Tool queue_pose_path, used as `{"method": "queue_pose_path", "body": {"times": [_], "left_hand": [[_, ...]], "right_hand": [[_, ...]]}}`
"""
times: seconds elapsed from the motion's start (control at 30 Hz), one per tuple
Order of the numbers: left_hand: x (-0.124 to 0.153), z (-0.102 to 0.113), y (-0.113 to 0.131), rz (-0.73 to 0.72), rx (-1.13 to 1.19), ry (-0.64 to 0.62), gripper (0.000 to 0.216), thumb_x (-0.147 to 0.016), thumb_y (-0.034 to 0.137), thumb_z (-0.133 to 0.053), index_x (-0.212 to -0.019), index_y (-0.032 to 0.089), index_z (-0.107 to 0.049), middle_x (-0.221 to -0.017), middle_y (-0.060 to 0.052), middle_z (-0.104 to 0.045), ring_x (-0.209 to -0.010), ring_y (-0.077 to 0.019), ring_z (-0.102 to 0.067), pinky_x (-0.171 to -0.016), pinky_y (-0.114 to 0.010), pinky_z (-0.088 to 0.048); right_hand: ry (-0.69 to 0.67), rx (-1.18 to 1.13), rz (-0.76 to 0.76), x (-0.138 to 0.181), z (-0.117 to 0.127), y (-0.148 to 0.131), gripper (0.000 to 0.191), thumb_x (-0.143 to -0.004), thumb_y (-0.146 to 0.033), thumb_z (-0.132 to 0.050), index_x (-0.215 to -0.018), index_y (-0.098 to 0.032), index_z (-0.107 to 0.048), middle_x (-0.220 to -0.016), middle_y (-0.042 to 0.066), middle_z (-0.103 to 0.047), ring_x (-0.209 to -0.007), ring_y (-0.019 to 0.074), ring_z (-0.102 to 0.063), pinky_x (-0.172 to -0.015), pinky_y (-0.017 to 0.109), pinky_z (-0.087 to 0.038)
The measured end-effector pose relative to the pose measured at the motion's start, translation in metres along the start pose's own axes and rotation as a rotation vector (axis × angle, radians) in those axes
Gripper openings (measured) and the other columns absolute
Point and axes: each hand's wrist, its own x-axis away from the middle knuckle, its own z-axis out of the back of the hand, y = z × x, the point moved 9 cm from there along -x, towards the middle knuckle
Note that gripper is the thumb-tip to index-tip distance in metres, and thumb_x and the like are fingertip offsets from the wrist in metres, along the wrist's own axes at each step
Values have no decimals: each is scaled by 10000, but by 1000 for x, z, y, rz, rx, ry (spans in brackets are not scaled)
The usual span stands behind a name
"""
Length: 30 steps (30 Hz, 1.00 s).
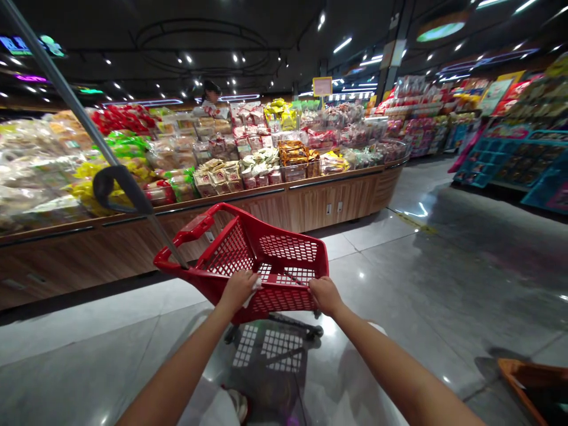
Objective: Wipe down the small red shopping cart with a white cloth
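Observation:
A red plastic shopping cart stands sideways before me, its latticed basket showing no goods. My left hand is closed over the near rim, around its middle. A crumpled white cloth or tissue pokes out beneath the fingers of that hand. At the cart's right corner, my right hand has its fingers wrapped over the same rim. From the cart's handle end a grey pole slants up to the left, with a dark curved grip on it.
Behind the cart runs a wood-panelled display counter piled with bagged snacks. A person is partly visible beyond it. Blue shelving stands on the right, and an orange-brown bin at lower right. Shiny grey tiles cover the floor.

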Motion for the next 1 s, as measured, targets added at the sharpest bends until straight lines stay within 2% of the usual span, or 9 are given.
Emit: {"method": "queue_pose_path", "body": {"times": [0.17,0.27,0.33,0.5,0.57,0.67,0.77,0.87,1.0], "left_hand": [[-29,-19,92,-10,80,13,148,-891,247,-500,-957,156,-596,-913,-88,-631,-871,-229,-568,-757,-357,-439],[-39,-24,116,-103,101,-10,165,-890,228,-492,-1014,165,-582,-951,-88,-629,-883,-231,-566,-750,-358,-444],[-31,-21,96,-154,97,-42,154,-877,211,-512,-1005,166,-584,-947,-88,-626,-875,-223,-566,-750,-349,-444],[17,18,-34,-17,-49,4,110,-850,174,-519,-904,172,-615,-892,-85,-619,-884,-230,-556,-848,-391,-429],[31,33,-60,29,-104,56,138,-851,154,-500,-919,170,-619,-915,-91,-619,-927,-240,-547,-938,-436,-390],[26,30,-44,97,-112,66,181,-855,94,-442,-870,145,-615,-884,-100,-616,-923,-236,-541,-969,-436,-371],[-1,11,10,116,-22,47,209,-884,99,-394,-894,131,-601,-910,-106,-615,-915,-229,-537,-915,-416,-406],[-23,-5,50,76,32,-3,226,-908,120,-368,-944,127,-592,-934,-105,-619,-925,-221,-542,-908,-402,-416],[-9,0,28,-10,3,-6,234,-900,113,-381,-1019,137,-582,-961,-102,-622,-956,-222,-549,-935,-405,-415]], "right_hand": [[-11,1,-11,-4,-2,-12,230,-923,-232,-372,-889,-166,-590,-813,47,-665,-748,166,-568,-744,285,-289],[-58,-5,-3,-7,0,-14,223,-930,-237,-378,-892,-187,-592,-816,32,-673,-742,162,-581,-714,278,-293],[-89,3,-4,-7,1,-10,216,-931,-251,-391,-882,-195,-593,-813,30,-678,-745,162,-588,-707,275,-298],[-147,24,-10,-7,1,16,244,-940,-271,-378,-854,-187,-590,-837,45,-679,-764,171,-589,-744,279,-331],[-161,15,6,-9,-2,21,277,-951,-285,-348,-873,-180,-592,-844,52,-673,-780,179,-585,-799,295,-347],[-105,40,-6,-17,-3,9,270,-938,-266,-352,-940,-159,-600,-934,95,-660,-911,215,-570,-981,386,-290],[-12,23,38,-30,-9,-33,353,-874,-169,-399,-1200,-125,-528,-1216,158,-569,-1173,251,-456,-1083,452,-165],[-10,-66,46,-40,-24,-66,566,-831,-174,-437,-1390,-135,-360,-1377,151,-455,-1285,250,-352,-1090,447,-157],[-71,-87,29,-42,-36,-64,646,-818,-154,-424,-1447,-200,-283,-1413,125,-434,-1256,246,-387,-1045,447,-203]]}}
